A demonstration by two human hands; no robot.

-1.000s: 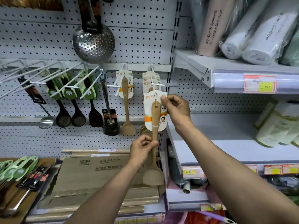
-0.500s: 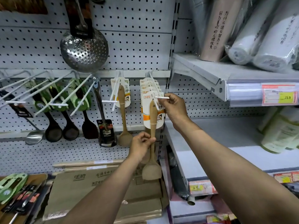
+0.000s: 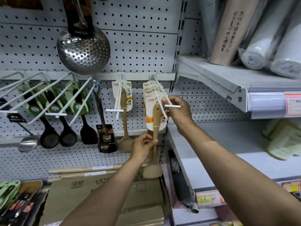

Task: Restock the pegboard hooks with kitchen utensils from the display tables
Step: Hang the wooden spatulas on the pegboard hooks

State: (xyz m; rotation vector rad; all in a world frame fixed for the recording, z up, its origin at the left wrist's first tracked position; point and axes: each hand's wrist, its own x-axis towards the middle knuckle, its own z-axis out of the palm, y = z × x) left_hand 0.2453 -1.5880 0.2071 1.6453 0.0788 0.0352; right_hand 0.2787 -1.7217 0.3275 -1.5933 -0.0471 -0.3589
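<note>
A wooden spatula [image 3: 155, 128] is gripped at mid-handle by the left hand [image 3: 143, 146], fingers curled round it. Its backing card [image 3: 156, 115] is pinched at 12 o'clock by the right hand [image 3: 178, 110], on the white pegboard hook [image 3: 164, 97]. At 9 o'clock another wooden spatula [image 3: 124, 121] hangs.

One head-worn view, wide-angle, looks forward and slightly down at a pegboard [image 3: 138, 51] from arm's reach; shelves [image 3: 228, 75] fill its right side; cardboard boxes [image 3: 101, 190] its lower edge.
</note>
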